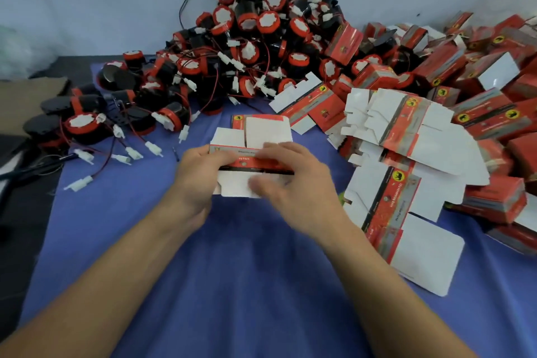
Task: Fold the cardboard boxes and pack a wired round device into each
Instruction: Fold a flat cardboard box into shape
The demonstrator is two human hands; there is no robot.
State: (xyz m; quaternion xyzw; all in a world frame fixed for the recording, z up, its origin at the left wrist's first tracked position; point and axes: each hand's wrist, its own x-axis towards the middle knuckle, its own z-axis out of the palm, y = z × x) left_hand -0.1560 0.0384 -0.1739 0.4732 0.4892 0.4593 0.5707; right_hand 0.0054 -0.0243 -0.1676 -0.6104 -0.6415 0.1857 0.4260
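Box (pixel 261 132): flat, unfolded, held between your two hands.
Left hand (pixel 197 174): fingers curled round its left end.
Right hand (pixel 293 183): blurred; fingers curled over its right end.
Round devices (pixel 232 52): heaped beyond your grip.

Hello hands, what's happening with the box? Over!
Left hand, right hand grip the flat box. Flaps open, no device inside. Device pile behind, nothing blocking.
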